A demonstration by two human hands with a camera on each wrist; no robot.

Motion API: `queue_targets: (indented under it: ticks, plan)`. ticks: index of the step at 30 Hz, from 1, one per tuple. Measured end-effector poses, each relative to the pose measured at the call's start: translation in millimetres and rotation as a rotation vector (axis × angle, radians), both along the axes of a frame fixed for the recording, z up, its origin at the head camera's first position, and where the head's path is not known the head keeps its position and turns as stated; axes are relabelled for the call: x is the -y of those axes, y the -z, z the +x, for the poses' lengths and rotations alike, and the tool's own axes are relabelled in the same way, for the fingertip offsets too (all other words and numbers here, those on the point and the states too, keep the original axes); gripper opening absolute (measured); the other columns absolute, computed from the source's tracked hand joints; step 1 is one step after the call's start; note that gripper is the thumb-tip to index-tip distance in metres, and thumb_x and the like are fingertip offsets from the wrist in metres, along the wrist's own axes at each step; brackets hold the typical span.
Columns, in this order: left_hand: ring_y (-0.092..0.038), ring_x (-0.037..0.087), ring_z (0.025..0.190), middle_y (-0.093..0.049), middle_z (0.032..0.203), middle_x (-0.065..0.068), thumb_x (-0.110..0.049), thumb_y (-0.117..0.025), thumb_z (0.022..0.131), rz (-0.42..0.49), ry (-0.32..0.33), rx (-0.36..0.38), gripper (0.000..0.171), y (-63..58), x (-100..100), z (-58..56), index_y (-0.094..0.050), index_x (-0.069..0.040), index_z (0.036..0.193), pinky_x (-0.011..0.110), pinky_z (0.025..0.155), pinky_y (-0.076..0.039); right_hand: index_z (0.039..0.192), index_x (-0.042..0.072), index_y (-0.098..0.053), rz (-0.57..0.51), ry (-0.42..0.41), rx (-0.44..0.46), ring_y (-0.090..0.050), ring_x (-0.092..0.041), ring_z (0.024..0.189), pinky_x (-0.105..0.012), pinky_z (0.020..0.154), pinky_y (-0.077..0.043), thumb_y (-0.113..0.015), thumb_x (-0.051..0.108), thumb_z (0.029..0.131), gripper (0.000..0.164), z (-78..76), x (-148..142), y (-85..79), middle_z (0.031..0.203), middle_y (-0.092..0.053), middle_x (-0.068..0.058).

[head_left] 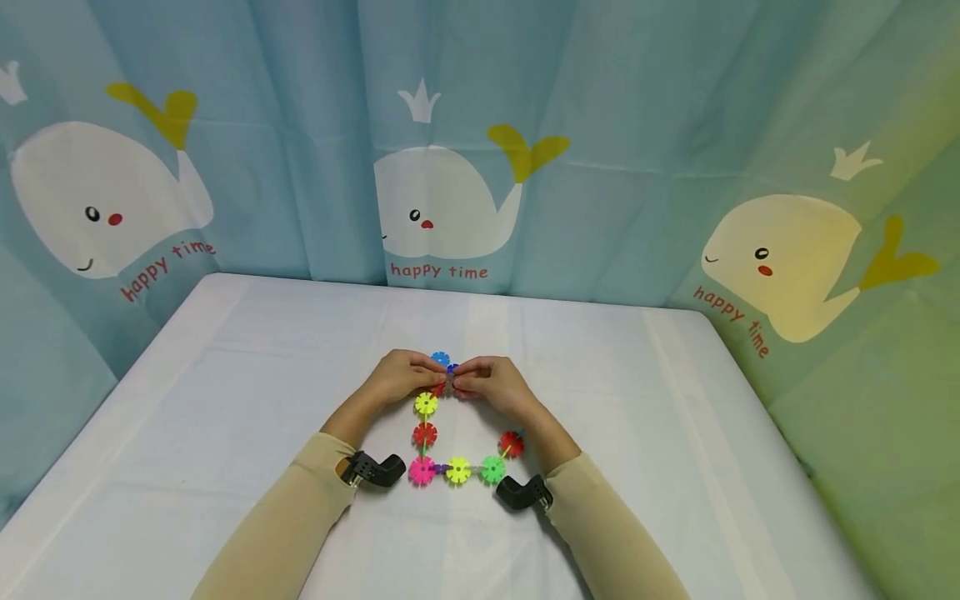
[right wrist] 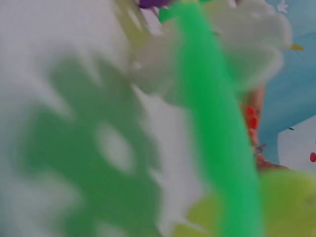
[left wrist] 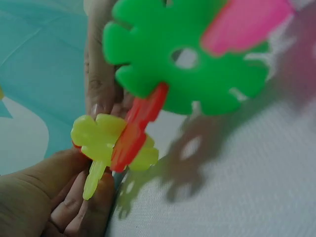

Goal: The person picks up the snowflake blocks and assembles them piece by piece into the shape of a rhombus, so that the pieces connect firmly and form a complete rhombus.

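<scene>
A chain of interlocking plastic snowflake discs lies bent into an open loop on the table, with a pink disc at its near left corner. Up its left side run a red disc and a yellow disc; a light blue disc tops it. My left hand pinches the chain's far end between thumb and fingers. From the other side my right hand pinches discs there too, fingertips close to the left ones and partly hiding them. In the left wrist view a large green disc fills the foreground.
Along the near side sit a yellow disc and a green disc, then a red disc beside the right forearm. Black wrist cameras flank the chain. A whale-printed curtain hangs behind the white-covered table.
</scene>
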State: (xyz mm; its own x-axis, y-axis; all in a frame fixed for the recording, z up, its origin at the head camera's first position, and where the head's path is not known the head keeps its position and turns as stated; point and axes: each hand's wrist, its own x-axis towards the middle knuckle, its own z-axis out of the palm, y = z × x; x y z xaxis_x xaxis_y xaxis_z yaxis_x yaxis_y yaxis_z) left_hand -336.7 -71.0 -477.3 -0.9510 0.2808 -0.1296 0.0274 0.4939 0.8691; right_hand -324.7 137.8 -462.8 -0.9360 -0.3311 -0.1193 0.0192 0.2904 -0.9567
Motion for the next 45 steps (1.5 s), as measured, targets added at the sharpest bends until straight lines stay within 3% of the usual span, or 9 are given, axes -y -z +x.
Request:
queue_targets:
  ticks: [4, 6, 13, 16, 21, 27, 32, 38, 45]
  plan:
    - [-0.065, 0.009, 0.083, -0.076, 0.096, 0.000, -0.030, -0.075, 0.088, -0.026, -0.003, -0.002, 0.024, 1.5, 3, -2.9, -0.077, -0.013, 0.105, 0.026, 0.076, -0.051, 0.110, 0.000, -0.072, 0.180, 0.084, -0.125, -0.070, -0.017, 0.079, -0.025, 0.067, -0.055, -0.069, 0.012, 0.092, 0.022, -9.3, -9, -5.7, 0.098, -0.074, -0.013]
    - [-0.065, 0.009, 0.084, -0.076, 0.096, 0.000, -0.031, -0.075, 0.088, -0.030, -0.002, -0.007, 0.024, 1.8, 5, -3.9, -0.077, -0.013, 0.104, 0.027, 0.079, -0.051, 0.110, 0.002, -0.073, 0.244, 0.085, -0.170, -0.069, -0.018, 0.077, -0.025, 0.065, -0.053, -0.070, 0.012, 0.092, 0.022, -17.4, -13, -7.8, 0.097, -0.074, -0.012]
    - [-0.067, 0.008, 0.079, -0.076, 0.096, 0.004, -0.025, -0.073, 0.090, 0.053, 0.000, 0.061, 0.024, 6.0, 13, -3.9, -0.076, -0.008, 0.106, 0.025, 0.075, -0.056, 0.120, 0.004, -0.070, 0.381, -0.166, -0.219, -0.065, -0.010, 0.077, -0.023, 0.067, -0.054, -0.072, 0.018, 0.091, 0.032, -42.9, -7, -6.4, 0.102, -0.073, -0.009]
    - [-0.067, 0.008, 0.078, -0.076, 0.097, 0.006, -0.021, -0.073, 0.090, 0.102, 0.014, 0.099, 0.024, 6.3, 13, -2.3, -0.075, -0.005, 0.108, 0.024, 0.072, -0.057, 0.118, 0.007, -0.072, 0.447, -0.184, -0.249, -0.060, -0.009, 0.074, -0.021, 0.064, -0.050, -0.076, 0.021, 0.087, 0.033, -47.8, -2, -2.5, 0.099, -0.073, -0.005]
    - [-0.068, 0.008, 0.077, -0.076, 0.096, 0.007, -0.019, -0.073, 0.090, 0.136, 0.005, 0.120, 0.024, 4.6, 12, -0.4, -0.075, -0.003, 0.109, 0.024, 0.072, -0.058, 0.108, 0.009, -0.077, 0.522, -0.200, -0.301, -0.059, -0.012, 0.085, -0.024, 0.072, -0.048, -0.080, 0.020, 0.083, 0.027, -47.1, 4, -4.1, 0.100, -0.073, -0.003]
    - [-0.068, 0.008, 0.078, -0.075, 0.098, 0.008, -0.019, -0.072, 0.091, 0.137, -0.004, 0.126, 0.024, 4.1, 12, -0.1, -0.074, -0.002, 0.109, 0.025, 0.073, -0.059, 0.097, 0.006, -0.073, 0.488, -0.194, -0.257, -0.060, -0.014, 0.083, -0.026, 0.076, -0.050, -0.079, 0.013, 0.083, 0.017, -40.8, 1, -7.6, 0.093, -0.071, -0.004]
    - [-0.067, 0.008, 0.079, -0.075, 0.099, 0.007, -0.021, -0.073, 0.090, 0.121, 0.006, 0.119, 0.026, 4.2, 11, -0.2, -0.074, -0.004, 0.109, 0.024, 0.073, -0.058, 0.099, 0.003, -0.066, 0.323, -0.148, -0.219, -0.056, -0.012, 0.077, -0.023, 0.071, -0.049, -0.072, 0.008, 0.090, 0.011, -31.6, -13, 0.0, 0.087, -0.064, -0.004]
    - [-0.066, 0.008, 0.079, -0.075, 0.098, 0.004, -0.023, -0.072, 0.091, 0.108, 0.045, 0.110, 0.025, 5.4, 9, -1.2, -0.075, -0.006, 0.109, 0.024, 0.072, -0.057, 0.113, 0.004, -0.069, 0.146, -0.089, -0.157, -0.060, -0.012, 0.086, -0.026, 0.074, -0.047, -0.065, 0.010, 0.095, 0.019, -20.0, -31, 11.9, 0.100, -0.070, -0.007]
    - [-0.068, 0.009, 0.082, -0.075, 0.101, 0.007, -0.019, -0.071, 0.092, 0.160, 0.082, 0.129, 0.025, -0.8, 6, 1.9, -0.074, -0.003, 0.111, 0.026, 0.077, -0.059, 0.112, 0.003, -0.070, 0.125, -0.090, -0.172, -0.065, -0.014, 0.096, -0.027, 0.086, -0.051, -0.063, 0.014, 0.097, 0.020, -18.7, -31, 11.2, 0.106, -0.072, -0.011]
